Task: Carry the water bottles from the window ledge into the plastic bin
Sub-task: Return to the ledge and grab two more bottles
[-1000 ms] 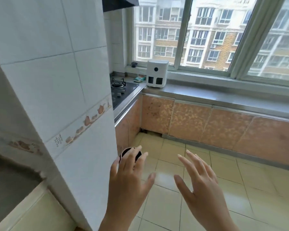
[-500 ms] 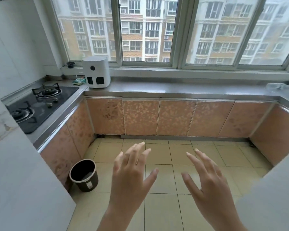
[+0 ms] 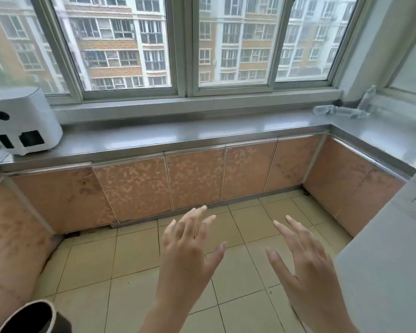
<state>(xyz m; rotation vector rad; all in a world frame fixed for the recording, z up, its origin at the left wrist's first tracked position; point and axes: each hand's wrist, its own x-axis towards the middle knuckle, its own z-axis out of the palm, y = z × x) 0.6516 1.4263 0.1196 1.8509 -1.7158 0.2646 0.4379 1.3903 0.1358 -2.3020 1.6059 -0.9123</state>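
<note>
Clear plastic water bottles lie in the far right corner of the steel ledge under the window: one on its side point(image 3: 327, 109), another lying next to it point(image 3: 351, 112), and one standing upright point(image 3: 368, 98). My left hand point(image 3: 190, 251) and my right hand point(image 3: 305, 263) are raised over the floor tiles, both empty with fingers spread, well short of the bottles. No plastic bin for the bottles can be made out.
A white appliance point(image 3: 19, 121) stands on the counter point(image 3: 178, 133) at the left. Orange patterned cabinets run under the counter along the back and right. A dark round bucket point(image 3: 34, 318) sits on the floor at the lower left. A white surface point(image 3: 389, 260) juts in at the right.
The view has swung right and closer to the window counter: the stove has left the view and the bottles in the right corner show larger. Both hands stay raised and empty.
</note>
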